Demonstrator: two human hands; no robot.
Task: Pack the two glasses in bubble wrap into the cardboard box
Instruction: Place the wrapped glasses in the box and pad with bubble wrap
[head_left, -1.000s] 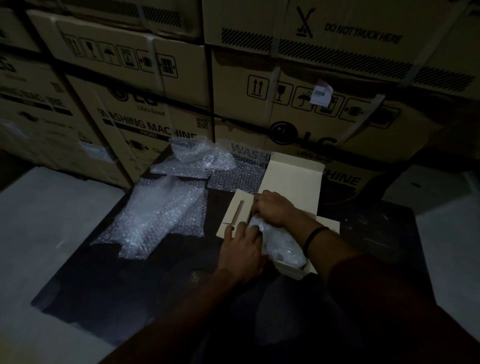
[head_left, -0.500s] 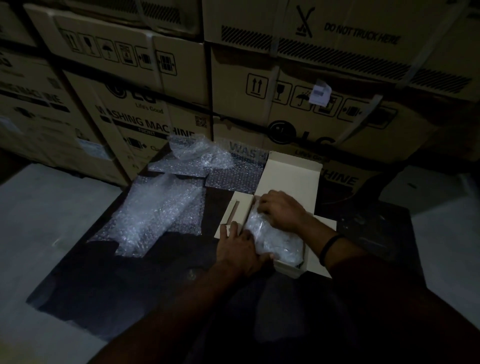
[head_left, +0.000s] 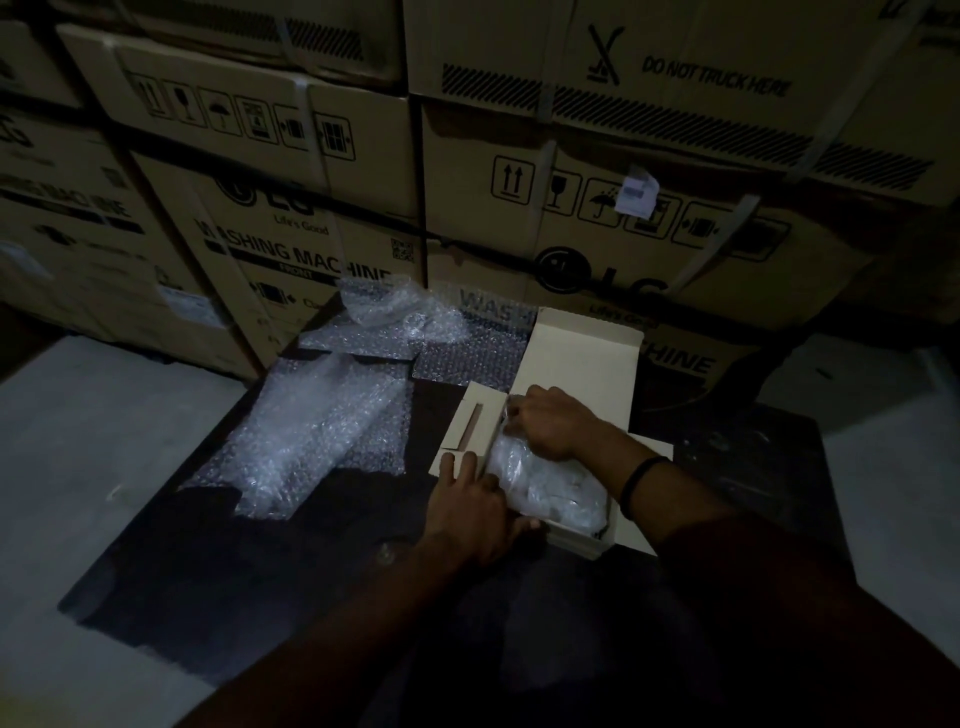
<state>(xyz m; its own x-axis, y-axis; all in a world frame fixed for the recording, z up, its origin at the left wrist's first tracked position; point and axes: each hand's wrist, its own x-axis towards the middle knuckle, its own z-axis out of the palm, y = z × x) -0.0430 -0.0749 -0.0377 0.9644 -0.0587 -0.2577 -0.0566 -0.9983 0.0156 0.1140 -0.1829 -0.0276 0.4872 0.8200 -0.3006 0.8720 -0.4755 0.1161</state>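
**Item: wrapped glass, seated in carton**

Bubble-wrapped bundle (head_left: 550, 483) lies inside the small cardboard box (head_left: 587, 540), lid flap up behind. Right hand (head_left: 550, 423), fingers curled, presses the bundle's far end, probably tucking it down. Left hand (head_left: 475, 506), flat and open, braces the box's near-left wall. Loose bubble wrap (head_left: 311, 431) lies leftward, apart, on the dark table (head_left: 218, 582).
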